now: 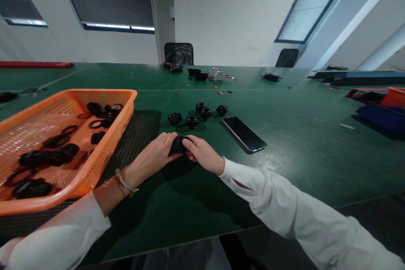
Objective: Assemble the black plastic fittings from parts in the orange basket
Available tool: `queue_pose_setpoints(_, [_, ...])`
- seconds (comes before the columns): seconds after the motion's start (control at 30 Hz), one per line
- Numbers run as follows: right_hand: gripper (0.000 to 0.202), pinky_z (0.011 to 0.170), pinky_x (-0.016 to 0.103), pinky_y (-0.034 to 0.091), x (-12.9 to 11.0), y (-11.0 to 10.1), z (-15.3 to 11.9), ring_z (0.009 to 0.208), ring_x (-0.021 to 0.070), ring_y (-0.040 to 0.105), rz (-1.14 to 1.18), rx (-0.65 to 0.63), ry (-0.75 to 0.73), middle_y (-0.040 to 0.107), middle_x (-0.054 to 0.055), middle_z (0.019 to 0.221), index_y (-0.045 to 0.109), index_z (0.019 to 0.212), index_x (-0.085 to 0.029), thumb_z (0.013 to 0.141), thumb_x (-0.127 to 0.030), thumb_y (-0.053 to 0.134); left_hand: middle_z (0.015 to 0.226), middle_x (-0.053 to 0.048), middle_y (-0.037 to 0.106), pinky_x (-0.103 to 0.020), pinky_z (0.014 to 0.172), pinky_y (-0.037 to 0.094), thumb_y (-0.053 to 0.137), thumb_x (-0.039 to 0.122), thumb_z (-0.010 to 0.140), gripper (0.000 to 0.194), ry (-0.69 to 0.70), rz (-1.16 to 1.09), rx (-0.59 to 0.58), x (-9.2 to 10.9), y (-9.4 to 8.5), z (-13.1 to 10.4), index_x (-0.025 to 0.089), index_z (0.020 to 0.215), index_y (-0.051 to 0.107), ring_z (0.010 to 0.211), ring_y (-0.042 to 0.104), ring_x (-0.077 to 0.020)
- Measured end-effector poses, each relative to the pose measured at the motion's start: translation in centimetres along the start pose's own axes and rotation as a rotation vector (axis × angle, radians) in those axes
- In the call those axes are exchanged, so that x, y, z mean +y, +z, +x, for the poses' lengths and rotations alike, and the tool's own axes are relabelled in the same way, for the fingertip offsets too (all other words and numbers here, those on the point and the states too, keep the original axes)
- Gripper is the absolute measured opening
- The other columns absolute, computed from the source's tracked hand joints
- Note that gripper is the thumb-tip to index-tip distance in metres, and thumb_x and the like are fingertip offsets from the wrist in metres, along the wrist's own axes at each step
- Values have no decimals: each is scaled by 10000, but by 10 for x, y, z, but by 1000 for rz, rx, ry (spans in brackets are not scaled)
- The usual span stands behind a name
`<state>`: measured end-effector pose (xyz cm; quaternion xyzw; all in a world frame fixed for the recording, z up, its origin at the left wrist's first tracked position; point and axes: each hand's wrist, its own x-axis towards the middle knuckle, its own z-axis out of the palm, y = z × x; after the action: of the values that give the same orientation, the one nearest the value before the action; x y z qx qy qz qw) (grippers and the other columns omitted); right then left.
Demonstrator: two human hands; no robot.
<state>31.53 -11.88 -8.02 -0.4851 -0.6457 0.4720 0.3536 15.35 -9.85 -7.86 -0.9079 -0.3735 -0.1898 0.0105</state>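
Note:
Just above the green table (294, 152), my left hand (157, 150) grips a black plastic fitting (177, 146) from its left side. The fingers of my right hand (202, 151) pinch the same piece at its right end. Much of the fitting is hidden by my fingers, so its exact shape does not show. Beyond my hands lie several similar round black fittings, among them one at the front (191, 122), one on the left (174, 119) and one on the right (222, 110).
An orange plastic basket (133, 105) stands at the left with black rings and fittings inside. A phone (244, 134) lies right of my hands. Farther back are white and black parts with red wires (217, 74). A blue tray (381, 118) sits at the right edge.

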Motion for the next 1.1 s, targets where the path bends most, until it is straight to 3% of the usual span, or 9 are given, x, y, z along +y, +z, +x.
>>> queue_pose_setpoints(0.2, [268,468,189,312,7,-2,5,473,65,387,102,-74,-79,395,-67,547,439,1024,-161,817,-330,412,955,-72,535,-366,787,452,494,291,779,323,-31,-62,26,-1,1,-1,161,1065,417,893,526,-211])
queue_pose_setpoints(0.3, [297,508,206,342,8,-4,6,505,72,407,20,-92,-115,431,-50,598,448,1056,-154,798,-303,456,1021,-92,519,-376,817,444,479,292,780,372,-109,-141,33,0,5,-3,151,1111,387,952,521,-219])
queue_pose_setpoints(0.43, [285,625,247,381,7,-9,6,639,105,471,-188,-1,-195,524,0,752,510,1032,-170,768,-276,513,1080,-103,514,-388,847,430,517,283,741,422,-167,-238,4,1,7,-4,147,1119,387,995,517,-229])
queue_pose_setpoints(0.57, [256,731,284,395,6,-16,6,814,150,511,-283,20,-234,565,37,903,555,984,-179,750,-284,538,988,-61,549,-347,764,462,557,292,708,382,-224,-356,26,2,2,-4,173,1052,438,893,549,-201])
queue_pose_setpoints(0.7, [353,707,284,425,8,-20,7,851,160,535,-239,-44,-201,574,50,949,493,1093,-175,751,-257,526,938,-48,545,-329,720,463,558,307,707,361,-241,-398,71,2,-1,-3,173,1031,471,836,543,-183])
queue_pose_setpoints(0.9, [464,847,347,400,9,-19,7,967,187,519,-459,27,-324,545,83,1090,474,1125,-179,680,-209,602,923,-36,534,-304,651,472,578,232,665,411,-283,-442,165,-3,8,-1,169,1050,450,704,534,-135])
queue_pose_setpoints(1.1, [420,855,329,394,12,-21,11,949,180,521,-606,92,-324,568,66,1019,507,1082,-174,687,-264,618,912,-45,578,-320,686,481,518,199,700,431,-258,-466,76,-3,14,-2,160,1117,416,736,559,-148])
